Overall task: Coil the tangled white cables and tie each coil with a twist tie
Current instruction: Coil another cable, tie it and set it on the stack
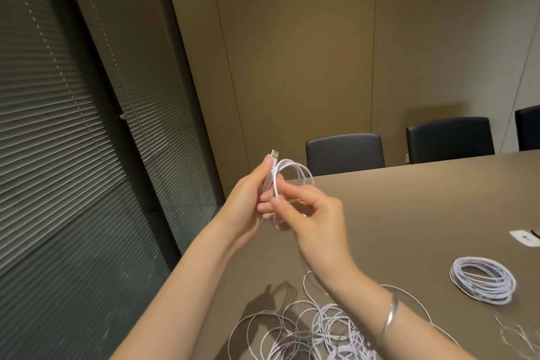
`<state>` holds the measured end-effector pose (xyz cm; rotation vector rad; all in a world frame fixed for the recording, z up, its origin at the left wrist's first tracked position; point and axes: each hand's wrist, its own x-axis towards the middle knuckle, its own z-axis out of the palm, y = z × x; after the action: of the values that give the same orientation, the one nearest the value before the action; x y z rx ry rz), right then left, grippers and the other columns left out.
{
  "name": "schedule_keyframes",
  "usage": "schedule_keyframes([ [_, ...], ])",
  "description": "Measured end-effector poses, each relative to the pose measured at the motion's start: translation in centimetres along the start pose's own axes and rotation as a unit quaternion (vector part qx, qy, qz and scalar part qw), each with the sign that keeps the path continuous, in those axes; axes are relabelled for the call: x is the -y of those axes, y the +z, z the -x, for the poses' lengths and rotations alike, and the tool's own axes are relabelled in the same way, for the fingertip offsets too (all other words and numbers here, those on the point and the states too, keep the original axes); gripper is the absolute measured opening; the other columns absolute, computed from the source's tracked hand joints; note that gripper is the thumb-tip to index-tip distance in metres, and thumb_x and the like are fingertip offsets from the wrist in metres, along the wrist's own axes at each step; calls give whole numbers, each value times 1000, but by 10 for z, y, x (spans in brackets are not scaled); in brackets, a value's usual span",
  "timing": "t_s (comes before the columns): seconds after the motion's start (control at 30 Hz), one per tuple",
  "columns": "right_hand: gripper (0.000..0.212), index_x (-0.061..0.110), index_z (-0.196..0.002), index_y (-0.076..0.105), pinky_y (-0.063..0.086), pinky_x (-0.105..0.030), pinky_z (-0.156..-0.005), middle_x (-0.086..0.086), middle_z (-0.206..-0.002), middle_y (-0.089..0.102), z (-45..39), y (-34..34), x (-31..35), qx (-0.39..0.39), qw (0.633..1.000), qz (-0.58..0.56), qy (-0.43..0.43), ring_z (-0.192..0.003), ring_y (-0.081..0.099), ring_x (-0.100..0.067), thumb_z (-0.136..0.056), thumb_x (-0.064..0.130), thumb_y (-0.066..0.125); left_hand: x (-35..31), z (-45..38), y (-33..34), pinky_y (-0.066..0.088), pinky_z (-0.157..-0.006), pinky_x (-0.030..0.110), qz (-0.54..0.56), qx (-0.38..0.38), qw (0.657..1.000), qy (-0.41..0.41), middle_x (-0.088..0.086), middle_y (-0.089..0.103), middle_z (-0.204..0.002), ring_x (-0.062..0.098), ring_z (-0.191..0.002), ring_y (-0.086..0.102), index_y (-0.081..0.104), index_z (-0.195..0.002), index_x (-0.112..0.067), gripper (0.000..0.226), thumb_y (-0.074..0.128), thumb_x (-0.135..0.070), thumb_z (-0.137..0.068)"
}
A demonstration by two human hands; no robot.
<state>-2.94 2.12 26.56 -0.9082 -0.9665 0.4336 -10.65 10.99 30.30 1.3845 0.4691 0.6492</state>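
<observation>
At far left are closed blinds (73, 126). Next, raised above the counter (409, 213) edge, the left hand (248, 202) curls its fingers round a small coil (289, 181) of white cable, thumb pressed up beside the USB plug (274, 153) that sticks out on top. Just right of it, the right hand (309, 210) pinches the same coil at its lower side, fingers bent over the strands; a bracelet (390, 316) sits on that wrist. From the coil a strand runs down behind the right arm toward the tangle (315, 333) lying loose on the counter below. Further right rests a finished coil (483, 279), and at the far right edge some thin ties (514, 333), blurred.

The risk, as I judge it: the trailing strand may snag in the tangle and drag a knot up, or pull the loops out of the left hand's grip. Loosening either hand to fetch a tie could let the springy loops fan open, since nothing binds them yet.
</observation>
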Motion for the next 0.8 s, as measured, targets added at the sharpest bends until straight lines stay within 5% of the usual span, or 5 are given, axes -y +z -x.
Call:
schedule_keyframes([
  [0.13,28,24,-107,74,55,-43,-66,7,-89,60,5,4,-10,-21,990,128,-45,-75,63,-21,-82,11,74,2,-1,5,27,-51,28,-53,-39,997,25,-2,37,-58,17,-53,34,52,-70,-17,39,48,-43,-99],
  [0.27,32,28,-109,67,55,-32,-69,14,-97,56,9,3,-15,-3,987,147,-71,-79,62,-15,-81,14,73,-2,-3,5,34,-55,28,-5,-31,999,35,1,38,-63,15,-54,39,44,-71,-15,39,40,-36,-104],
  [0.4,27,33,-92,52,51,-38,-64,3,-94,60,18,-10,-31,30,990,135,17,-59,60,-20,-81,18,71,-15,-6,-6,40,-63,28,162,-9,986,31,-3,35,-58,11,-50,38,42,-72,-17,40,34,-37,-105],
  [0.53,5,27,-87,65,44,-31,-52,1,-64,61,17,-38,-57,136,976,118,119,-51,48,-16,-87,22,67,-32,-5,-33,30,-45,17,237,-7,971,17,-8,24,-50,5,-39,25,46,-69,-18,41,35,-36,-104],
  [0.8,45,5,-70,66,38,-22,-66,2,-58,56,-3,-116,-76,234,895,253,282,-57,48,-10,-80,49,67,-41,1,-73,20,-38,17,191,-41,981,-8,-8,23,-50,4,-38,22,49,-71,-17,35,43,-35,-101],
])
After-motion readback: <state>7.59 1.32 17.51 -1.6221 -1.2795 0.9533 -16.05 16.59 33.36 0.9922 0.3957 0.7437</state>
